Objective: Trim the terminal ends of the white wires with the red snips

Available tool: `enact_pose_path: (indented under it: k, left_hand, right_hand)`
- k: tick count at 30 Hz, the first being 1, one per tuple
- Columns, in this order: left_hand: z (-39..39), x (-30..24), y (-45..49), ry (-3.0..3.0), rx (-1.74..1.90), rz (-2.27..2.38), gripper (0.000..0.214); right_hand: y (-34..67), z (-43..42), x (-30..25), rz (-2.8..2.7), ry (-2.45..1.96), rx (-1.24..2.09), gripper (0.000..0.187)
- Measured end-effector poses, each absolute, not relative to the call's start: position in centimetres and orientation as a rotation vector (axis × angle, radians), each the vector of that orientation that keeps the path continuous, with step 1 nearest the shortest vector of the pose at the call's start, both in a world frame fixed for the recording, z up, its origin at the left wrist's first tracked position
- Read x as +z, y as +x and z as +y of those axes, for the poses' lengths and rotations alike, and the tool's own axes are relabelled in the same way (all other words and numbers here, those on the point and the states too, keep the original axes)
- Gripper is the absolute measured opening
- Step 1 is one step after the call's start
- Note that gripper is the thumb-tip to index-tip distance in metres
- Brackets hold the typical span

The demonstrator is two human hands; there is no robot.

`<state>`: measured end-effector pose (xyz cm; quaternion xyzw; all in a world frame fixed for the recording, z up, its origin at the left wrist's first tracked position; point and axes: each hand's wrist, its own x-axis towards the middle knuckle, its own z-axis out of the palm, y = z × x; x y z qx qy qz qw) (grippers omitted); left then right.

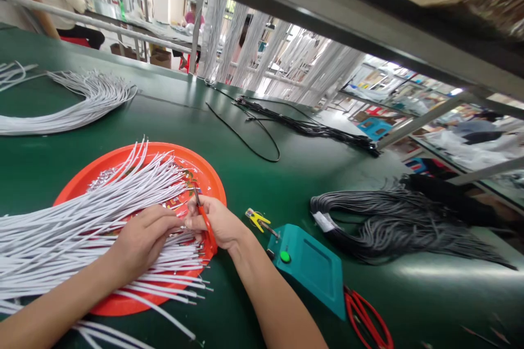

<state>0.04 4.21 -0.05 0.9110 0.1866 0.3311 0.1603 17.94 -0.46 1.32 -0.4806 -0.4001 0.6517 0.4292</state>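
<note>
A round orange tray (207, 172) lies on the green table, covered by a spread of several white cables (73, 223). My left hand (141, 240) rests on the cables with its fingers curled, pinching one cable end. Right beside it, my right hand (216, 221) is closed on a small orange-handled cutter (207, 223), whose tip points up toward the cable ends over the tray. The two hands almost touch at the fingertips.
A teal box with a green button (309, 264) sits right of my right arm, a small yellow clip (257, 219) beside it. Red scissors (366, 319) lie at the front right. Grey cable bundle (393, 226), black cables (303, 125) and more white cables (77, 103) lie farther off. People work at the back.
</note>
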Motion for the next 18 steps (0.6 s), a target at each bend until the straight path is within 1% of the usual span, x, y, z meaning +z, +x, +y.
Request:
enact_pose_path:
  k: [6, 9, 13, 18]
  left_hand:
    - [3.9, 0.3, -0.1, 2.537, 1.073, 0.605, 0.021]
    - [3.9, 0.3, -0.2, 2.574, 1.154, 0.609, 0.02]
    - [4.0, 0.2, 0.0, 2.61, 1.169, 0.632, 0.018]
    - [3.4, -0.2, 0.4, 2.504, 1.111, 0.796, 0.015]
  right_hand:
    - [17.0, -0.5, 1.4, -0.746, -1.028, 1.816, 0.052]
    - [16.5, -0.5, 1.3, -0.654, -0.989, 1.841, 0.055]
    - [15.9, -0.5, 1.3, -0.553, -1.011, 1.738, 0.052]
    - [14.8, -0.9, 1.1, -0.501, -1.09, 1.537, 0.041]
